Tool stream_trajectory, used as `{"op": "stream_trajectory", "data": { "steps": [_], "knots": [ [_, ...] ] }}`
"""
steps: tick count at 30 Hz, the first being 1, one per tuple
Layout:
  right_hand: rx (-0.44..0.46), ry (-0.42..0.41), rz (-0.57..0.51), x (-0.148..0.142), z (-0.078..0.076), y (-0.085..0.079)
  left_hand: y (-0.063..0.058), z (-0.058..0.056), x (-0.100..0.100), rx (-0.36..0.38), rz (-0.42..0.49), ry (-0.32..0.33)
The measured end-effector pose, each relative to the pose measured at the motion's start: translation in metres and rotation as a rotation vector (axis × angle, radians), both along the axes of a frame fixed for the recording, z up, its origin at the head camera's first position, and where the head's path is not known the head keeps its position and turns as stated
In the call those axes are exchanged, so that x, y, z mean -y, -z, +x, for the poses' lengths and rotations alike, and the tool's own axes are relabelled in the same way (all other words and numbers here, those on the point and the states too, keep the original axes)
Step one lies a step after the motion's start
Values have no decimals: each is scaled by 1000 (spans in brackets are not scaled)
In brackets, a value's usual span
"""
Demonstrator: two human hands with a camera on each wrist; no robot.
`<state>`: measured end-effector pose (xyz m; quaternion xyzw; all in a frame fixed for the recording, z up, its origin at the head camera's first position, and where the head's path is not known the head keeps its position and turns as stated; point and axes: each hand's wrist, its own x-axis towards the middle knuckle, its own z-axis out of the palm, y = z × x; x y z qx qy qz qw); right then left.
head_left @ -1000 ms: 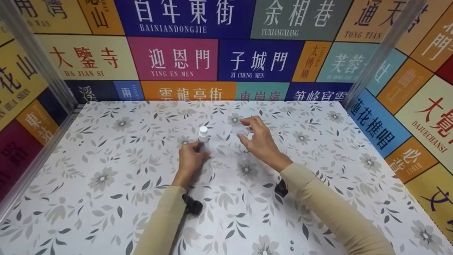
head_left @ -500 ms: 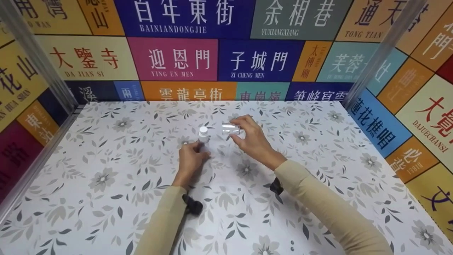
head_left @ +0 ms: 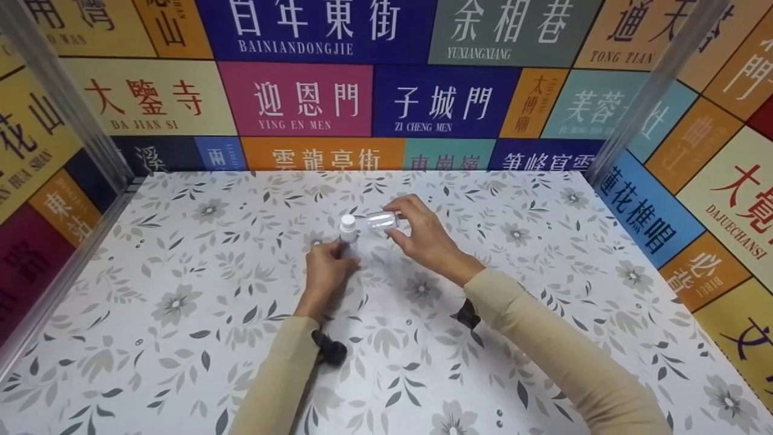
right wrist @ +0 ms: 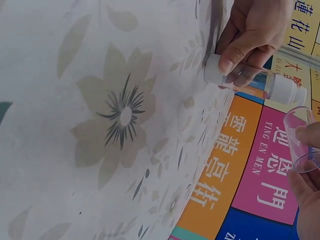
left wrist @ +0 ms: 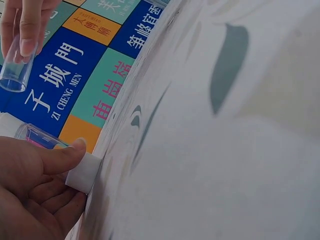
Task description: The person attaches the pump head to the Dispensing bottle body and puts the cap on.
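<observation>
My left hand (head_left: 324,270) pinches a small clear bottle with a white top (head_left: 348,227) and a white base (left wrist: 84,172), which stands upright on the tabletop. In the right wrist view the thumb and fingers of the left hand (right wrist: 257,27) wrap low round the bottle's clear body. To its right, my right hand (head_left: 427,240) holds a clear plastic cylinder (head_left: 381,221) between thumb and fingers, raised above the table. The cylinder lies nearly sideways, its far end close beside the bottle's white top. An open round rim (right wrist: 306,161) shows on the cylinder near the right fingertips.
A white cloth with grey flowers and leaves covers the table (head_left: 241,338). Behind it rises a wall of coloured panels (head_left: 296,99) with Chinese lettering. Clear corner posts (head_left: 652,90) stand at both back corners. A dark camera (head_left: 330,348) is strapped at the left wrist.
My right hand has moved left with the clear cylinder, bringing it from well right of the bottle to close beside its top. The left hand and the bottle have stayed put.
</observation>
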<state>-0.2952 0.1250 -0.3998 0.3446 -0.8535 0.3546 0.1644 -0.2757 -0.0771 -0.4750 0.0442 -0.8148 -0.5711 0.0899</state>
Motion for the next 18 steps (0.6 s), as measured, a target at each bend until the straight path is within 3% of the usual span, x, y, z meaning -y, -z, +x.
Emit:
{"op": "stream_trajectory", "data": {
  "steps": [13,18],
  "knots": [
    [34,34,-8,11,3,-8,1,-1,-2,-49,-64,-14],
    [-30,5,-6,18,1,-11,2,-1,-1,-37,-69,-19]
  ]
}}
